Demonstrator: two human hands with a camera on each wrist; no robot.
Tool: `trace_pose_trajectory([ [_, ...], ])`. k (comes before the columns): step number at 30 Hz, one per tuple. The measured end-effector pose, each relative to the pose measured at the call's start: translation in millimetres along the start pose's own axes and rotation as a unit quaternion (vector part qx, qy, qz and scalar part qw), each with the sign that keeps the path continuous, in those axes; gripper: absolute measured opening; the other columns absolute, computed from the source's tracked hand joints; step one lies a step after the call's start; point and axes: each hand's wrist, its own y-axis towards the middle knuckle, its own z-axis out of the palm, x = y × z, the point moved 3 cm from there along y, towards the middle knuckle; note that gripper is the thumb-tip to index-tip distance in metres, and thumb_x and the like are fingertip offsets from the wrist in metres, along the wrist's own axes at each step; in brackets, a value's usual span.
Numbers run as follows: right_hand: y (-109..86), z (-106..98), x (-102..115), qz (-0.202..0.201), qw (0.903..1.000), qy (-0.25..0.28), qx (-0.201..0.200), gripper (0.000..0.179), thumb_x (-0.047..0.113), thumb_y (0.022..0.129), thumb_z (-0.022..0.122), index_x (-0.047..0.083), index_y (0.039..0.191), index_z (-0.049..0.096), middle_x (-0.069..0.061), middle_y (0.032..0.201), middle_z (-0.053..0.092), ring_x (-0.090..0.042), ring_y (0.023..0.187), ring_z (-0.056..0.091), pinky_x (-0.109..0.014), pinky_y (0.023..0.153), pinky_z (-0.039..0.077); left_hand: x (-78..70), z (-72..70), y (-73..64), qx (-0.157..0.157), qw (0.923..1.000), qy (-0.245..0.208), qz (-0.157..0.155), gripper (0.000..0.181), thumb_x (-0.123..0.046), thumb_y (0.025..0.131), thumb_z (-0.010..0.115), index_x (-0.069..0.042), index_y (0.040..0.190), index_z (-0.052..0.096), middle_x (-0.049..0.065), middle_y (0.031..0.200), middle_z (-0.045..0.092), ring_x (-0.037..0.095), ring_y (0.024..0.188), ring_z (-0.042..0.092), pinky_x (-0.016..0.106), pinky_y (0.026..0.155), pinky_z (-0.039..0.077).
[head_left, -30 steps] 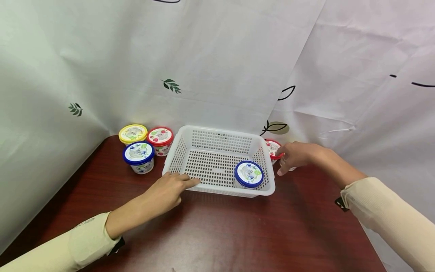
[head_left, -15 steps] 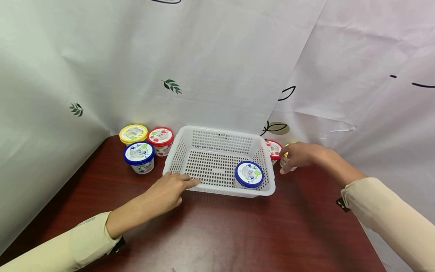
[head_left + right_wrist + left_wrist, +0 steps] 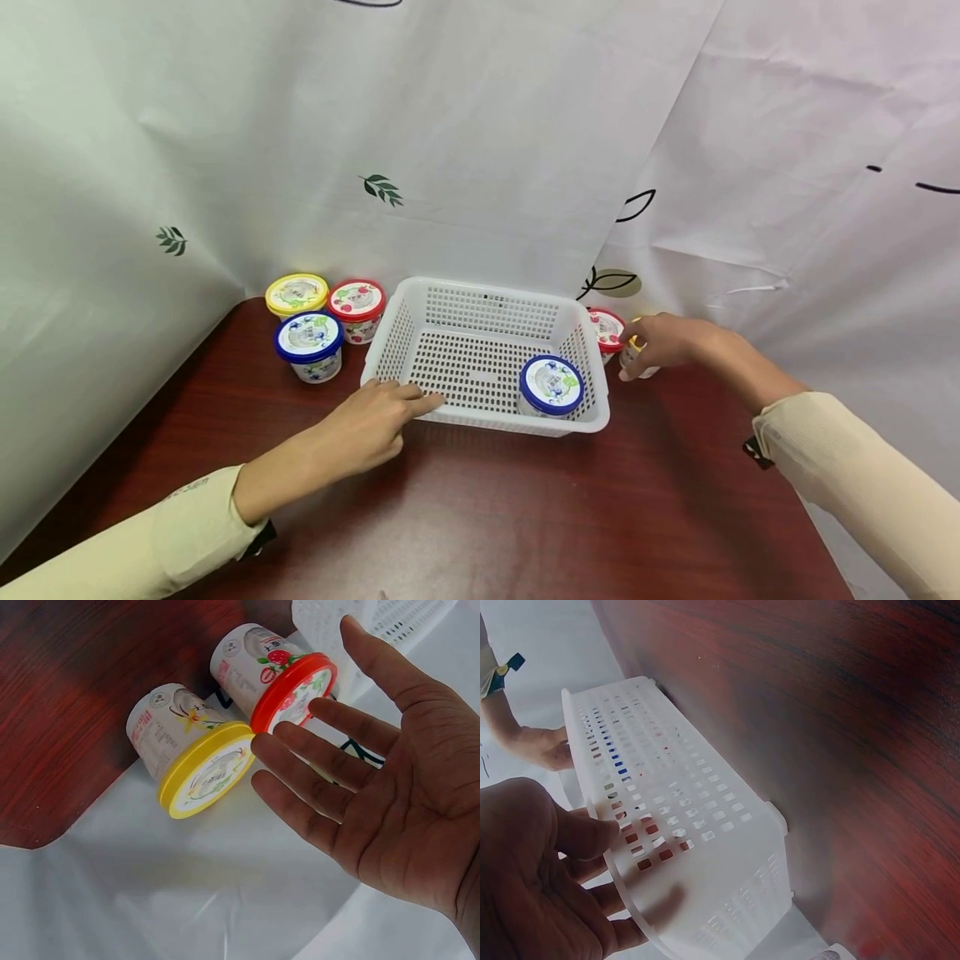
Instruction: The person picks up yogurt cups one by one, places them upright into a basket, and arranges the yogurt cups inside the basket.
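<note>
My left hand [image 3: 367,423] holds the front left rim of a white perforated plastic basket [image 3: 480,427], its thumb outside the wall and its fingers over the rim in the left wrist view. A tub with a blue lid [image 3: 551,385] stands inside the basket at the front right. To the basket's right, my right hand [image 3: 405,787] is spread with nothing in it. Its fingertips reach close to a tub with a yellow lid [image 3: 206,772] and a tub with a red lid [image 3: 292,694]. In the head view this hand partly covers the yellow-lidded tub.
Left of the basket stand three more lidded tubs, one yellow [image 3: 297,293], one red [image 3: 357,302] and one blue [image 3: 309,337]. They sit on a dark red wooden table [image 3: 480,517]. A white printed cloth [image 3: 480,167] hangs behind and at the sides.
My right hand has shifted slightly to the right, and the yellow lid now shows between its fingers. My left hand, the basket and the tubs stay in place.
</note>
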Motion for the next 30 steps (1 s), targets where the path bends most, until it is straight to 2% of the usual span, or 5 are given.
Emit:
trace_pose_trajectory([
  [5, 1.4, 0, -2, -0.001, 1.0000, 0.002, -0.005, 0.077, 0.049, 0.088, 0.091, -0.001, 0.144, 0.071, -0.023, 0.131, 0.076, -0.037, 0.117, 0.068, -0.058, 0.105, 0.058, 0.7, -1.2, 0.4, 0.023, 0.9997, 0.009, 0.001, 0.068, 0.010, 0.083, 0.064, -0.013, 0.146, 0.076, 0.011, 0.127, 0.080, 0.033, 0.110, 0.076, 0.054, 0.091, 0.059],
  [10, 2.5, 2, -4, 0.001, 0.9999, 0.012, -0.010, 0.082, 0.047, 0.088, 0.092, -0.002, 0.149, 0.067, -0.030, 0.142, 0.072, -0.045, 0.128, 0.067, -0.062, 0.109, 0.056, 1.8, -0.6, -0.2, 0.034, 0.9993, 0.016, 0.008, 0.069, 0.008, 0.086, 0.065, -0.015, 0.150, 0.074, 0.009, 0.128, 0.079, 0.031, 0.111, 0.075, 0.052, 0.092, 0.059],
  [15, 4.0, 3, -6, 0.001, 0.9995, 0.025, -0.019, 0.083, 0.043, 0.089, 0.092, -0.003, 0.152, 0.064, -0.035, 0.148, 0.067, -0.050, 0.134, 0.065, -0.065, 0.112, 0.054, 2.8, 0.2, -1.6, 0.031, 0.9992, 0.024, 0.010, 0.066, 0.005, 0.090, 0.065, -0.016, 0.151, 0.073, 0.007, 0.130, 0.080, 0.029, 0.113, 0.075, 0.052, 0.092, 0.060],
  [24, 8.9, 3, -10, -0.005, 0.9994, 0.024, -0.026, 0.081, 0.041, 0.089, 0.092, -0.004, 0.151, 0.065, -0.035, 0.147, 0.068, -0.049, 0.131, 0.065, -0.065, 0.112, 0.055, 3.2, 1.1, -4.1, 0.010, 0.9989, 0.043, 0.018, 0.059, 0.001, 0.096, 0.064, -0.017, 0.151, 0.073, 0.002, 0.125, 0.079, 0.026, 0.107, 0.073, 0.048, 0.089, 0.059],
  [30, 10.8, 4, -11, -0.003, 0.9992, 0.026, -0.030, 0.078, 0.040, 0.089, 0.091, -0.003, 0.149, 0.067, -0.034, 0.146, 0.069, -0.049, 0.131, 0.066, -0.066, 0.111, 0.055, 3.3, 1.8, -4.1, 0.007, 0.9986, 0.048, 0.021, 0.052, -0.003, 0.101, 0.064, -0.017, 0.151, 0.073, 0.001, 0.123, 0.079, 0.026, 0.106, 0.073, 0.046, 0.088, 0.059],
])
